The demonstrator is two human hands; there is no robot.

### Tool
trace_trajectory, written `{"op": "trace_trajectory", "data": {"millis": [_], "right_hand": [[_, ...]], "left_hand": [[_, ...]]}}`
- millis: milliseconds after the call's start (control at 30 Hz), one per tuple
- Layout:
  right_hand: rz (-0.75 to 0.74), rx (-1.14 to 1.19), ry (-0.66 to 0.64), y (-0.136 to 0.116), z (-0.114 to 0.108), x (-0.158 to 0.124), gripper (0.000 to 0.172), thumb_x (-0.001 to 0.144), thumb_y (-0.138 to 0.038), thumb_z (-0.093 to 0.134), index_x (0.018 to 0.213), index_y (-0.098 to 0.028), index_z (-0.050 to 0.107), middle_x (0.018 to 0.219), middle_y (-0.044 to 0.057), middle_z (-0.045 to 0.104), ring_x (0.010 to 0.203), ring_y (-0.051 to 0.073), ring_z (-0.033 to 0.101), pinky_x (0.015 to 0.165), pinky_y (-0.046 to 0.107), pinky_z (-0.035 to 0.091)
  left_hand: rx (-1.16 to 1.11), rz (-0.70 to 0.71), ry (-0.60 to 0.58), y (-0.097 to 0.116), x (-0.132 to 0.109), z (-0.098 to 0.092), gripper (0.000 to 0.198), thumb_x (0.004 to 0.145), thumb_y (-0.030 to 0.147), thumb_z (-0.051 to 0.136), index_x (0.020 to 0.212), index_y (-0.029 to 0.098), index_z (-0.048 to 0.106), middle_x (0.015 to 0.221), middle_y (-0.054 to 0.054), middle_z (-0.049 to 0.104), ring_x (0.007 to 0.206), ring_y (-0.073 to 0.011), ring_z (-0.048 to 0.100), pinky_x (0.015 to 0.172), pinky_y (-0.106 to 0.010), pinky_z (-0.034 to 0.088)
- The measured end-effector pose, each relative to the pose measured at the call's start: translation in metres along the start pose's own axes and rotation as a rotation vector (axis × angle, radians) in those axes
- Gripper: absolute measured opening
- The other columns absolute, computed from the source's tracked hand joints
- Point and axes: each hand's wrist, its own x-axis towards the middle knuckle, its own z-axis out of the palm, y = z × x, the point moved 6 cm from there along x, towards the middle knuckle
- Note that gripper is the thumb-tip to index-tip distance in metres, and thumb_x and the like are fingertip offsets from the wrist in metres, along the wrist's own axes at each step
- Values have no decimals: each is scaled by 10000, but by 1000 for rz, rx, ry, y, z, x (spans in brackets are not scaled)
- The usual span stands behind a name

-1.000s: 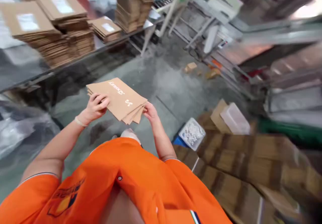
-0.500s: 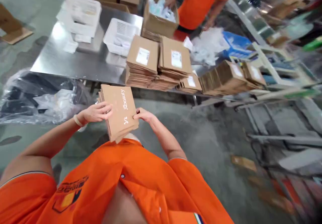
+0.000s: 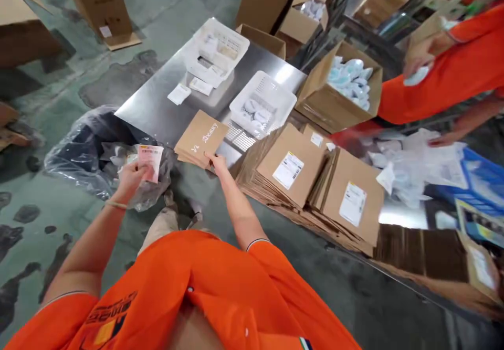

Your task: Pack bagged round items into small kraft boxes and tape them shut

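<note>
Cartons [image 3: 201,139] in a flat stack lie at the bench [image 3: 157,103] corner, long axis running away rightward, near edge pinched by the right hand [image 3: 216,162]; the left hand [image 3: 132,174], well apart, grips a pink slip [image 3: 150,160]

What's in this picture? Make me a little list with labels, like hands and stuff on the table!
Left hand: holds a pink slip, by a plastic bag
Right hand: grips a brown stack at the table edge
On table: white basket, labelled flat boxes, open box
Nearby: co-worker in orange
</note>
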Motion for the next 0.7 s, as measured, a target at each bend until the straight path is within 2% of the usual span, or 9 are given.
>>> {"op": "trace_trajectory", "data": {"millis": [67,167,233,300,367,433,567,633,700], "right_hand": [[-1,-164,52,-8,-4,13,328,786,-415,893,885,-203,664,694,14,678,797,214,670,731,294,524],[-26,-341,168,-30,-18,27,216,791,-231,816,874,-254,618,770,35,689,895,245,679,799,309,521],[-66,-441,141,-58,-17,40,204,763,-158,754,825,-264,592,760,21,661,879,237,652,787,300,507],[-106,-493,28,-96,-8,60,157,749,-150,711,780,-252,596,710,-8,616,786,204,603,726,274,486],[-133,-410,-77,-142,4,88,106,761,-164,702,767,-231,620,662,-35,571,665,158,530,662,253,459],[-180,-274,-86,-197,10,123,89,810,-177,705,770,-212,633,631,-54,537,581,120,459,627,243,443],[-332,-151,84,-317,7,206,160,973,-133,589,845,-174,676,613,-72,491,552,95,429,624,223,450],[-423,-163,181,-376,-1,247,190,1022,-103,537,1003,-138,723,682,-65,540,568,80,463,635,200,460],[-500,-211,219,-427,-10,282,277,1052,-97,532,1261,-106,712,855,-30,647,617,54,520,660,174,472]], "left_hand": [[-103,-83,0,-5,22,4,324,643,440,838,805,194,705,720,-4,688,746,-197,615,735,-300,518],[-267,-171,-38,-8,61,9,416,528,455,870,792,189,689,710,-17,700,742,-211,641,733,-315,528],[-326,-188,-58,-4,86,14,451,474,440,880,798,185,696,715,-29,720,756,-234,673,745,-335,546],[-352,-182,-61,3,106,21,466,460,440,887,805,185,705,751,-51,754,797,-262,706,766,-357,564],[-360,-169,-82,13,121,32,465,473,441,887,824,182,726,823,-79,795,852,-285,730,787,-373,578],[-371,-179,-117,21,130,46,467,473,426,893,844,178,753,885,-96,823,884,-295,744,803,-377,587],[-429,-275,-162,24,137,71,544,394,442,950,839,186,769,858,-81,829,867,-312,758,812,-396,604],[-457,-318,-177,26,139,83,573,372,452,977,843,196,776,847,-72,827,869,-314,765,809,-397,609],[-484,-339,-178,32,144,94,579,383,442,995,866,197,789,884,-74,838,882,-308,770,807,-389,614]]}}
